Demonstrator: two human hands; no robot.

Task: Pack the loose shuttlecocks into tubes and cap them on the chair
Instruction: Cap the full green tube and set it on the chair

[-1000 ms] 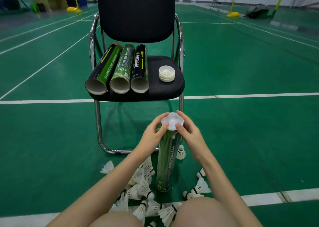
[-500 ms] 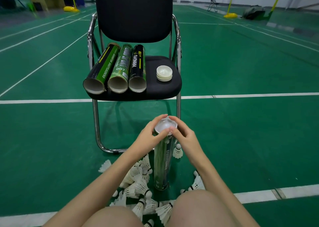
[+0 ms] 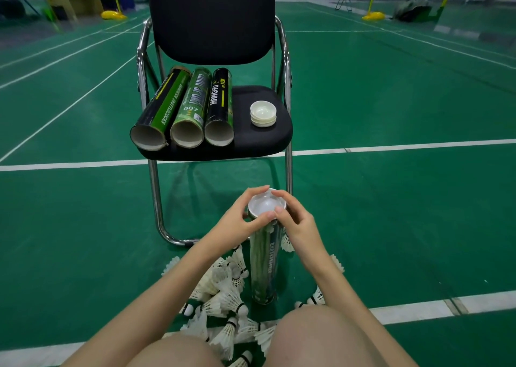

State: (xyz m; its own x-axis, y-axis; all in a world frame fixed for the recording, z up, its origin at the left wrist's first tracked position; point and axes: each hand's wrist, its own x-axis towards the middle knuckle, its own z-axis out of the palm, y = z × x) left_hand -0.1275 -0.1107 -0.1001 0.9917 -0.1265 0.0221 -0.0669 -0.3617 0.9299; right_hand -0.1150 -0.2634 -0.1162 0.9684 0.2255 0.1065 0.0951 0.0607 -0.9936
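Note:
A dark green shuttlecock tube (image 3: 264, 266) stands upright on the court floor in front of my knees. A white cap (image 3: 264, 204) sits on its top. My left hand (image 3: 240, 218) curls round the cap's left rim, thumb on its near edge. My right hand (image 3: 296, 224) grips the right rim, fingertips pressing the cap. Loose white shuttlecocks (image 3: 223, 297) lie scattered on the floor around the tube's base. On the black chair (image 3: 259, 140) lie three open tubes (image 3: 187, 109) side by side, with a stack of white caps (image 3: 263, 114) to their right.
The chair's chrome legs (image 3: 156, 204) stand just beyond the tube. White court lines (image 3: 405, 146) cross the green floor. My bare knees (image 3: 315, 336) fill the bottom of the view. Yellow net-post bases and bags sit far back.
The tipped cap has settled flat on the tube's top. Both hands have closed in tighter round its rim.

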